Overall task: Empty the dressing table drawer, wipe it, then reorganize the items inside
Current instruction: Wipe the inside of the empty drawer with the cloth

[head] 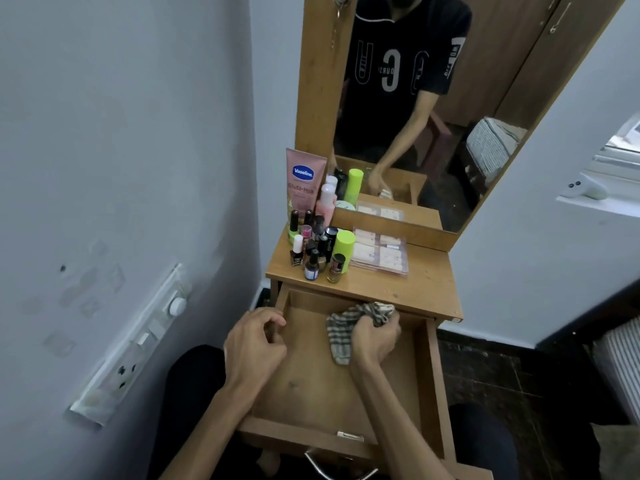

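The wooden drawer (431,386) of the dressing table is pulled out toward me and holds no items. My right hand (375,336) is closed around a striped checked cloth (341,332) and presses it against the drawer's far inner part. My left hand (254,342) rests with curled fingers on the drawer's left wall. On the table top (426,282) stand several nail polish bottles (313,252), a pink Vaseline tube (303,183), a lime-capped bottle (343,245) and a clear plastic case (381,251).
A tall mirror (415,98) in a wooden frame rises behind the table top. A grey wall with a switch panel (138,344) is close on the left. Dark tiled floor (502,375) lies to the right, and a white window ledge (599,199) sits at the right.
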Motion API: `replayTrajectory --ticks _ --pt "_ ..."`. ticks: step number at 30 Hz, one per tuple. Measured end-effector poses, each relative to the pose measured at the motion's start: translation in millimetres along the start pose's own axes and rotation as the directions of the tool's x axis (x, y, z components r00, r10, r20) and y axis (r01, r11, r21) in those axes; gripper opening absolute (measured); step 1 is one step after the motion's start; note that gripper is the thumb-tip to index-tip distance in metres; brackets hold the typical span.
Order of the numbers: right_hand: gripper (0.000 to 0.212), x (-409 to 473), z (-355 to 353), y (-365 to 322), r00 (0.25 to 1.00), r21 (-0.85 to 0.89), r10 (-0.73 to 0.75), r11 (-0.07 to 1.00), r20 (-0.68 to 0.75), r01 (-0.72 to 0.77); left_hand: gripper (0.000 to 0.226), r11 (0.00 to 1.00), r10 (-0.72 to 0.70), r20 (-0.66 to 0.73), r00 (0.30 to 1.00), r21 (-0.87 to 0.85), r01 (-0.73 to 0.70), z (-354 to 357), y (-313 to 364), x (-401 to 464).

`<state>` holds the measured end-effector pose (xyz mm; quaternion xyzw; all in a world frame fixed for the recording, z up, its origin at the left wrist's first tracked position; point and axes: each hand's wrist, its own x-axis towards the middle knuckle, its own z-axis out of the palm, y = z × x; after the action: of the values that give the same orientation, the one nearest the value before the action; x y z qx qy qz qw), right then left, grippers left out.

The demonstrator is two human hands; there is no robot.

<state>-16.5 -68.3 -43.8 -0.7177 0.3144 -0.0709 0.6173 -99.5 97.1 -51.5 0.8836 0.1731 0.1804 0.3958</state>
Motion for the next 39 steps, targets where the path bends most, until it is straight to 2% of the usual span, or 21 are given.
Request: replayTrajectory --ticks 2,4,5,9,11,13,16,18,20,22,23,25,27,29,32,36,39 --pt "0.034 -18 26 5 0.980 -0.008 -0.027 1.000 0.198 0.030 0.032 0.999 -0.014 -0.010 1.000 -0.031 0.014 -4 0 2" --pt "0.024 -40 49 7 0.862 -0.021 -0.081 0.994 0.501 0.106 0.030 0.999 -0.022 0.000 1.000 -0.045 0.022 -5 0 5" --pt "0.021 -47 59 6 0.805 -0.054 -0.082 0.989 0.588 0.140 0.029 0.998 -0.036 0.017 0.999 -0.054 0.037 -5 0 5" --pt "0.023 -48 78 -9 0.760 -0.121 0.039 0.991 0.649 0.052 0.037 0.940 -0.186 0.126 0.975 -0.266 0.213 -19 -6 13" --pt "0.019 -45 68 -10 0.696 -0.132 0.083 0.991 0.713 0.017 0.042 0.918 -0.211 0.143 0.967 -0.310 0.246 -26 -13 23" --pt "0.018 -48 50 -7 0.600 -0.158 0.105 0.987 0.793 0.036 0.033 0.907 -0.235 0.141 0.962 -0.323 0.269 -28 -14 30" --pt "0.012 -60 17 8 0.455 -0.276 0.170 0.945 0.874 0.177 0.020 0.917 -0.291 0.112 0.950 -0.252 0.310 -30 -8 33" --pt "0.015 -73 -1 16 0.307 -0.284 0.173 0.886 0.936 0.367 0.023 0.934 -0.279 0.086 0.956 -0.207 0.292 -30 -6 31" --pt "0.013 -84 -8 14 0.193 -0.248 0.168 0.805 0.967 0.539 0.026 0.941 -0.233 0.132 0.963 -0.221 0.258 -30 0 24" --pt "0.005 -90 -7 0 0.165 -0.253 0.193 0.701 0.967 0.667 0.026 0.947 -0.164 0.246 0.955 -0.231 0.222 -33 7 13" --pt "0.012 -92 -6 -6 0.160 -0.267 0.217 0.670 0.963 0.693 0.026 0.954 -0.121 0.314 0.942 -0.226 0.198 -37 10 8" --pt "0.039 -94 -8 -10 0.182 -0.291 0.231 0.649 0.956 0.703 0.025 0.970 -0.044 0.421 0.906 -0.201 0.141 -45 16 -3" --pt "0.045 -97 -16 -9 0.196 -0.282 0.203 0.658 0.959 0.698 0.022 0.977 -0.015 0.461 0.887 -0.182 0.111 -54 20 -13" --pt "0.038 -92 -27 -7 0.209 -0.273 0.178 0.699 0.962 0.660 0.023 0.983 -0.012 0.505 0.863 -0.151 0.102 -57 27 -24" --pt "0.030 -75 -53 -9 0.248 -0.297 0.180 0.734 0.952 0.611 0.027 0.997 0.007 0.617 0.787 -0.061 0.039 -40 50 -46" --pt "0.033 -48 -84 -13 0.315 -0.389 0.230 0.584 0.921 0.712 0.032 0.998 -0.044 0.668 0.743 0.062 0.003 4 82 -57" --pt "0.034 -23 -111 -24 0.317 -0.439 0.319 0.462 0.893 0.771 0.038 0.997 -0.062 0.769 0.637 0.021 0.072 41 103 -62"
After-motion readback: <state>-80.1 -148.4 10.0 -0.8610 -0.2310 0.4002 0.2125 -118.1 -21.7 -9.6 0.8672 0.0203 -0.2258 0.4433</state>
